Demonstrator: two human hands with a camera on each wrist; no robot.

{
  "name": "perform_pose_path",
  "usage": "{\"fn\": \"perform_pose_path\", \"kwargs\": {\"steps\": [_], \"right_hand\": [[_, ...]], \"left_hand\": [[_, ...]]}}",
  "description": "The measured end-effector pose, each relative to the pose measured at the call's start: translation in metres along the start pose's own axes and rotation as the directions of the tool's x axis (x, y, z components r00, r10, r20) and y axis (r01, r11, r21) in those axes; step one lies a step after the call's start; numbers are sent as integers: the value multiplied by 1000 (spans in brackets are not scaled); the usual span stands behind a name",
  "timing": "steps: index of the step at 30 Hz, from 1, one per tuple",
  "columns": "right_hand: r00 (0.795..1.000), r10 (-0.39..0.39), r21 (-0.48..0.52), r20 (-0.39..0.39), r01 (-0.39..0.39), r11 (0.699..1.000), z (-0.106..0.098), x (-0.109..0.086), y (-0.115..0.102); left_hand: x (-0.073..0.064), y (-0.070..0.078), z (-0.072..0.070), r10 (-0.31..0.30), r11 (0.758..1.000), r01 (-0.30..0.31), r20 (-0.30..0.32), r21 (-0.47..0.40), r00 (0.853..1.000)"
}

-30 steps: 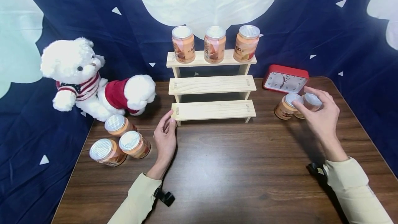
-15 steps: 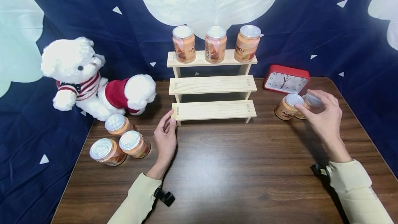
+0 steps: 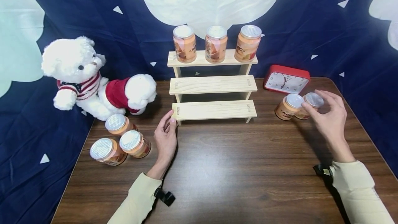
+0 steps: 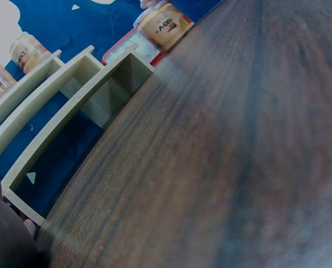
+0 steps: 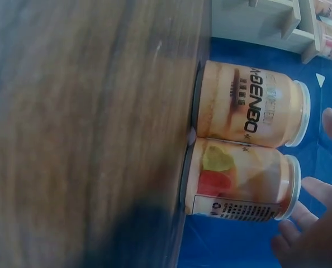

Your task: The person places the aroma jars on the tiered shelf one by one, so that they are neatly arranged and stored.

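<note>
In the head view, my left hand point(image 3: 165, 140) holds the left end of the lowest tier of a wooden three-step display stand point(image 3: 214, 110); in the left wrist view, fingertips point(image 4: 29, 225) show by its leg. My right hand point(image 3: 330, 122) hovers beside two orange jars with silver lids, thumb and fingers spread and holding nothing. One jar point(image 3: 285, 111) stands to the left, the other jar point(image 3: 303, 114) close behind it on the right. In the right wrist view, the fingers are next to the lid of the jar with printed text point(image 5: 238, 178).
Three matching jars point(image 3: 216, 49) line the top tier. Several more jars point(image 3: 136, 148) cluster at the table's left, before a white teddy bear point(image 3: 84, 65) in red clothes. Behind the right-hand jars leans a red clock point(image 3: 287, 80). A dark blue cloth point(image 3: 130, 47) hangs behind the table.
My right hand has drawn slightly right, away from the two jars, and uncovers the lid of the rear one. The left hand stays at the stand.
</note>
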State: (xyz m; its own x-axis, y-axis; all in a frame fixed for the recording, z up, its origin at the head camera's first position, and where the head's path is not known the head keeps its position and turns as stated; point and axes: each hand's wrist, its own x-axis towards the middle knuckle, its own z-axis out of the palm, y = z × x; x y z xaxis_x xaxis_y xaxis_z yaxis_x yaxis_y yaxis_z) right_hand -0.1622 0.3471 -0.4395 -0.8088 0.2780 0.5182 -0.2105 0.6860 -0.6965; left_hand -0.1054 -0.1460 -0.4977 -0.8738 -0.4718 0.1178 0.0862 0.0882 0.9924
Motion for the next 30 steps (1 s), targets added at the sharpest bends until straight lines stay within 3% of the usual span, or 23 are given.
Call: {"fn": "perform_pose_path", "kwargs": {"steps": [6,10,19,23,30], "right_hand": [[999,31,-20,-18,-31,999,-2,1,7],[995,104,-38,10,-104,994,-4,1,11],[943,290,-61,165,-284,957,-10,3,19],[929,314,-13,194,-318,948,-11,3,21],[936,287,40,204,-301,953,-11,1,25]], "left_hand": [[-1,0,-1,5,1000,-5,-2,0,1000],[-1,0,-1,7,1000,-7,1,0,1000],[-1,0,1,19,1000,-19,-3,-15,1000],[-1,0,1,26,1000,-26,-7,-7,1000],[0,0,0,21,1000,-21,-8,-11,1000]]}}
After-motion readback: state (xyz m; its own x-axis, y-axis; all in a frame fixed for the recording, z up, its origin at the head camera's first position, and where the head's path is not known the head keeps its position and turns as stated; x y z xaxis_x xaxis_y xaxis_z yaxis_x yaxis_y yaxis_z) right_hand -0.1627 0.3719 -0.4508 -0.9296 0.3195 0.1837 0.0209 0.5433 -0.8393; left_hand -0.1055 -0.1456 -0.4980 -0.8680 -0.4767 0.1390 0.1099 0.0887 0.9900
